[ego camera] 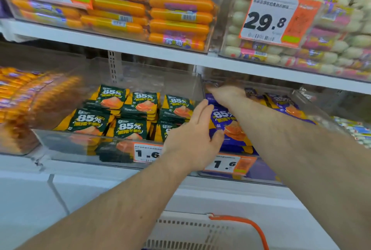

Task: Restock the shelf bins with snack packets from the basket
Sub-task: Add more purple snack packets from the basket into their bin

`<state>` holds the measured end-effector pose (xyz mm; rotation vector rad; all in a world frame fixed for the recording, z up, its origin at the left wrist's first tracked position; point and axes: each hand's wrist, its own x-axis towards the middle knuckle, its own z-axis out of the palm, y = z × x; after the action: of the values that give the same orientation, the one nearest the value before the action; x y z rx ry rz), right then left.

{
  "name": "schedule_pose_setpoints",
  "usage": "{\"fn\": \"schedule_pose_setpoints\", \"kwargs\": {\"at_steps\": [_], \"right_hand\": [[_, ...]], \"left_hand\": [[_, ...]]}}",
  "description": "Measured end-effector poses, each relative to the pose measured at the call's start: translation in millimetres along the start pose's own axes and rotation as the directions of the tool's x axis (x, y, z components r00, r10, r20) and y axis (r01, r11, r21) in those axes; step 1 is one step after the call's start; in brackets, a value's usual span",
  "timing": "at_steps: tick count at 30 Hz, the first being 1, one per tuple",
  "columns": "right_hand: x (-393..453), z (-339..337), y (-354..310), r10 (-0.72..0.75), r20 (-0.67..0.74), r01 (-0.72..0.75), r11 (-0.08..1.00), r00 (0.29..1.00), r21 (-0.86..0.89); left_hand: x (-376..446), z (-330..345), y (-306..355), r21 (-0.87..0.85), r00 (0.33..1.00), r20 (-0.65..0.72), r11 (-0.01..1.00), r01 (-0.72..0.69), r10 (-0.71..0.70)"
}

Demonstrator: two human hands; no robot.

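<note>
The left hand (192, 135), fingers straight, presses the near purple packets (224, 121). The right hand (226, 94) reaches far into that bin (321, 113); its grip is hidden.

Green snack packets (128, 113), marked 85%, stacked in overlapping rows inside the clear bin (80, 145) at frame centre-left. Purple snack packets (224, 121) lie flat in the adjoining clear bin (313, 107), centre-right. White slotted basket (180, 231) with orange handle sits at bottom centre; contents not visible.

Bright even store light, blurred left edge, wide-angle bowing.
</note>
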<state>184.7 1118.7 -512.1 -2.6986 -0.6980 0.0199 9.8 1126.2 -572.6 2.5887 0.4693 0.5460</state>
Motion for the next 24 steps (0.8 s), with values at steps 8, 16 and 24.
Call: {"fn": "schedule_pose_setpoints", "kwargs": {"at_steps": [8,16,24], "right_hand": [[-14,-13,1,-0.092,0.163,0.102,0.993,0.982,-0.052],[-19,-13,5,-0.106,0.121,0.117,0.99,0.987,-0.085],[-76,-14,13,-0.217,-0.421,0.264,0.963,0.881,0.057]], "left_hand": [[-1,0,4,0.006,1.0,0.012,1.0,0.013,-0.013],[-1,-3,3,-0.021,0.999,0.032,1.0,0.001,0.0],[-1,-23,0,-0.381,1.0,0.024,0.924,0.002,0.007]]}}
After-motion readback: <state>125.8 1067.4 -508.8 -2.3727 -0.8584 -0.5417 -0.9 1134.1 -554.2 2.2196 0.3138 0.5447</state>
